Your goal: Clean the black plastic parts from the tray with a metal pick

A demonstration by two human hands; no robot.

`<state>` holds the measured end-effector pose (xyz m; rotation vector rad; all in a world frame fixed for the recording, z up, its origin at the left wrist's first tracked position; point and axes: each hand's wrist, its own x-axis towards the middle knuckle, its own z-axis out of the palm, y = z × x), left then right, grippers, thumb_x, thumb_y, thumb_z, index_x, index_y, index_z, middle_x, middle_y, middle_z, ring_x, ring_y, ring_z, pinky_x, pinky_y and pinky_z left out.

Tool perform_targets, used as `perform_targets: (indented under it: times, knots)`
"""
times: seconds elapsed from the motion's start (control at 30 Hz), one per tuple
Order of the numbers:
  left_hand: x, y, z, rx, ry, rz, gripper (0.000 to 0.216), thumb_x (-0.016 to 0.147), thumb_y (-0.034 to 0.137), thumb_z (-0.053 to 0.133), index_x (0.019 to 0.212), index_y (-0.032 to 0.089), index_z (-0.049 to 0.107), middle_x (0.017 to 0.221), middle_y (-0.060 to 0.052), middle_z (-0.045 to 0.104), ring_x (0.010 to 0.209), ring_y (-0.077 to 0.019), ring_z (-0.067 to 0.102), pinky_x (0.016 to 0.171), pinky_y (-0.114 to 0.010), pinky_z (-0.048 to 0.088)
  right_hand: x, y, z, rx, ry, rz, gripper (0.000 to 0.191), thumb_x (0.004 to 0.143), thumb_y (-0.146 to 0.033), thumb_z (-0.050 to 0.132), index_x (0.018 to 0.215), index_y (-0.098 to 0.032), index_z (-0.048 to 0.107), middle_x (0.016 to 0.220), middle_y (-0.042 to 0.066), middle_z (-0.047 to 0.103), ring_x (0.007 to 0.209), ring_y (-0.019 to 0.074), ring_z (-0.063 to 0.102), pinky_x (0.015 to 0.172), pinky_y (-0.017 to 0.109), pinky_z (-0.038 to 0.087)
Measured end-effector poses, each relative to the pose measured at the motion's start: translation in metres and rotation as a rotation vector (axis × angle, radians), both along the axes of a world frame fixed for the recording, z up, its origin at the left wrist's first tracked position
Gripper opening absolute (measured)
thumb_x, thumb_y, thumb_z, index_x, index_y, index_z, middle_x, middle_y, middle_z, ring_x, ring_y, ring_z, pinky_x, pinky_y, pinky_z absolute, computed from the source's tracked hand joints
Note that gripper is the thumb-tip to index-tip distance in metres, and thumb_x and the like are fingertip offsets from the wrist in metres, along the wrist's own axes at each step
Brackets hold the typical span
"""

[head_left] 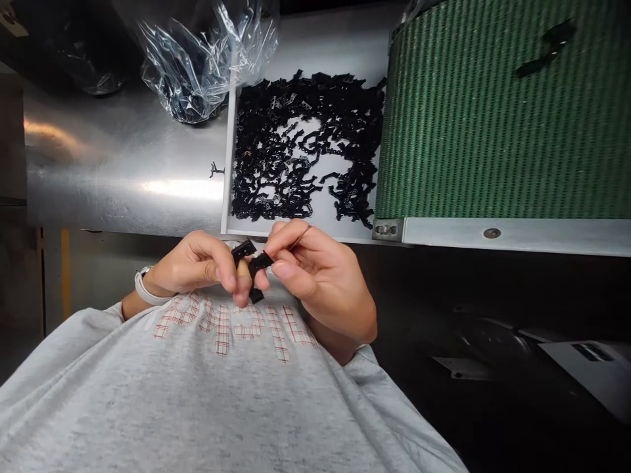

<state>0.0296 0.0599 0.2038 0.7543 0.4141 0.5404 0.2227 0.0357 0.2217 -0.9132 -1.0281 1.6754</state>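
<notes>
Close to my chest, my left hand (207,266) is closed around black plastic parts (243,249), which stick out between its fingers. My right hand (320,276) pinches the near end of a black plastic part (261,261) between thumb and forefinger, right beside the left fingertips. How the pieces join is partly hidden by the fingers. Just beyond my hands is a white tray (227,151) holding a spread of many small black plastic pieces (276,177), with bare patches in its middle.
Right of the tray runs a green conveyor belt (468,131) with a black part (547,52) on it and a metal edge rail (517,235). Clear plastic bags (192,72) lie at the back left on the metal table (123,157). One small black piece (215,170) sits left of the tray.
</notes>
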Motion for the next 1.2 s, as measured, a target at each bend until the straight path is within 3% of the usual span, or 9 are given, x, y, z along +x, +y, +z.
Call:
perform_targets:
  times: [0.1,0.23,0.43,0.6,0.77,0.93,1.07,1.2]
  knots:
    - [0.000,-0.001,-0.002,-0.028,0.025,0.004,0.032,0.082,0.048,0.074,0.061,0.025,0.070,0.057,-0.003,0.067,0.070,-0.0242,0.072,0.072,-0.042,0.059,0.001,-0.001,-0.002,0.003,-0.070,0.025,0.029,0.085,-0.043,0.079,0.079,-0.023,0.059,0.065,-0.006,0.049,0.056,0.0096,0.054,0.053,0.025,0.042]
    - [0.002,0.001,-0.001,-0.044,0.017,0.010,0.031,0.080,0.049,0.075,0.061,0.025,0.069,0.053,-0.005,0.064,0.085,-0.0303,0.075,0.068,-0.040,0.058,0.000,-0.001,0.000,-0.014,-0.053,0.012,0.031,0.088,-0.038,0.077,0.075,-0.022,0.053,0.064,-0.006,0.056,0.057,0.0093,0.058,0.054,0.025,0.041]
    - [0.003,0.003,-0.003,-0.080,0.016,0.003,0.027,0.078,0.049,0.076,0.063,0.027,0.071,0.051,-0.003,0.064,0.071,-0.0260,0.073,0.071,-0.040,0.058,-0.003,0.000,0.002,-0.023,0.006,-0.029,0.031,0.091,-0.042,0.072,0.077,-0.022,0.053,0.063,-0.009,0.047,0.050,0.0074,0.057,0.051,0.023,0.041]
    - [0.002,0.002,-0.006,-0.071,-0.080,0.014,0.012,0.085,0.042,0.072,0.081,0.032,0.077,0.055,-0.001,0.066,0.076,-0.0247,0.075,0.068,-0.035,0.056,-0.007,0.002,0.004,-0.044,-0.014,-0.059,0.035,0.089,-0.047,0.074,0.075,-0.022,0.052,0.065,-0.009,0.035,0.049,0.0070,0.055,0.050,0.023,0.041]
    - [0.003,0.002,-0.002,-0.077,-0.126,0.063,0.012,0.088,0.034,0.071,0.098,0.038,0.076,0.053,0.003,0.063,0.084,-0.0219,0.077,0.077,-0.033,0.057,-0.007,0.003,0.003,-0.026,-0.038,-0.068,0.034,0.088,-0.047,0.074,0.075,-0.023,0.054,0.062,-0.007,0.042,0.052,0.0086,0.051,0.052,0.024,0.045]
    - [0.001,0.002,0.000,-0.148,-0.040,0.062,0.044,0.082,0.037,0.078,0.124,0.036,0.064,0.049,0.006,0.061,0.090,-0.0279,0.079,0.083,-0.039,0.059,-0.005,0.004,0.001,-0.007,-0.005,-0.050,0.033,0.089,-0.048,0.072,0.076,-0.024,0.054,0.065,-0.005,0.047,0.054,0.0108,0.054,0.052,0.026,0.047]
    - [0.001,0.004,0.005,-0.136,-0.047,0.065,0.040,0.086,0.035,0.075,0.124,0.034,0.063,0.061,0.004,0.069,0.088,-0.0282,0.080,0.090,-0.044,0.060,-0.004,0.002,-0.003,0.001,0.056,-0.042,0.027,0.091,-0.042,0.071,0.079,-0.024,0.056,0.071,-0.004,0.051,0.058,0.0113,0.058,0.060,0.029,0.055]
    - [0.000,0.004,0.009,-0.087,-0.042,0.114,0.033,0.090,0.030,0.072,0.122,0.027,0.066,0.075,0.001,0.078,0.097,-0.0260,0.079,0.099,-0.045,0.056,0.001,-0.003,-0.012,0.047,0.041,-0.084,0.020,0.094,-0.038,0.067,0.082,-0.023,0.061,0.074,-0.003,0.055,0.067,0.0126,0.059,0.064,0.028,0.053]
